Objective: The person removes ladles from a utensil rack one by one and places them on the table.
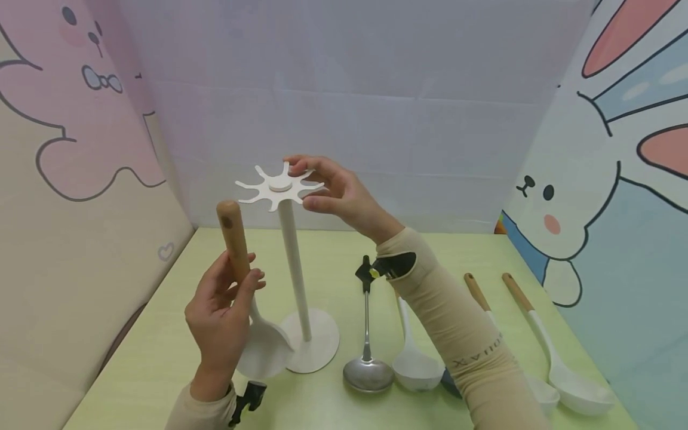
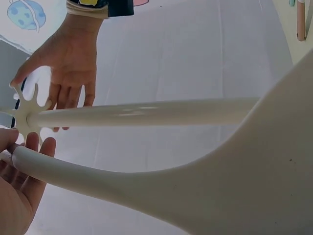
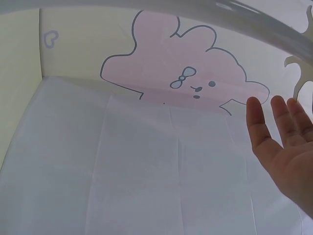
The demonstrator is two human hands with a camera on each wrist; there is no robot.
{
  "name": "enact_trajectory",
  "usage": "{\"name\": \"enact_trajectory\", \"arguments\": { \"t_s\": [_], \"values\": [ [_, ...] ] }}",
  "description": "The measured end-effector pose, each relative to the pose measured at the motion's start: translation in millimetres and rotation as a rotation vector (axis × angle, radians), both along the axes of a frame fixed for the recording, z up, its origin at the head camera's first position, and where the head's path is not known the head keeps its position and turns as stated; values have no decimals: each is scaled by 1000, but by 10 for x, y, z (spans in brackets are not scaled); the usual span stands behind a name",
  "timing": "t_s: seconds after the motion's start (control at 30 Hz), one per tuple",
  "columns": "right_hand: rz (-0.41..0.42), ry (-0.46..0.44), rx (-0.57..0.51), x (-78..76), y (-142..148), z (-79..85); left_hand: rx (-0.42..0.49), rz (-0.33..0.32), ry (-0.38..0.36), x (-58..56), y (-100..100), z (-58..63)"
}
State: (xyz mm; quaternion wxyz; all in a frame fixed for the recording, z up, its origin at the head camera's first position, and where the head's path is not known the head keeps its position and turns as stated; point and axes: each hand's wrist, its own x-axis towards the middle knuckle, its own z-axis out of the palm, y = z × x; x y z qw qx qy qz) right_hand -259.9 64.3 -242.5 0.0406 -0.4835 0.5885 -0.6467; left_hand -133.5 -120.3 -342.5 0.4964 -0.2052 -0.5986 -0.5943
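Observation:
My left hand [image 1: 217,313] holds a turner upright, pinching its wooden handle [image 1: 233,236] low down, where it meets the white neck. The broad white head [image 1: 263,358] points down, overlapping the base of a white utensil stand [image 1: 294,269] in the head view. The turner's neck [image 2: 83,178] runs alongside the stand's pole [image 2: 146,112] in the left wrist view. At the top of the stand is a wheel of several hooks [image 1: 263,192]. My right hand [image 1: 349,194] grips the wheel's right side, thumb and forefinger at its hooks, other fingers loosely bent.
To the right of the stand lie a steel ladle [image 1: 368,375] with a black handle, a white ladle [image 1: 416,370], and a white spoon [image 1: 580,391] with a wooden handle. My right sleeve [image 1: 457,334] partly covers another white utensil [image 1: 547,394] and a dark one [image 1: 450,383].

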Motion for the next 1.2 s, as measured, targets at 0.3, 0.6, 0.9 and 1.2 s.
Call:
{"name": "enact_trajectory", "arguments": {
  "t_s": [0.3, 0.6, 0.9, 1.2],
  "values": [
    [-1, -7, -7, 10, 3, 7, 32, 47, -128, -138, -249, -155],
    [8, -22, -17, 14, 1, 5, -3, 48, -306, -295, -415, -264],
    [-8, -23, -21, 15, -5, -3, -29, 48, -469, -472, -519, -399],
    [-7, -37, -23, 14, -14, -13, -53, -8, -720, -631, -611, -573]
  ]
}}
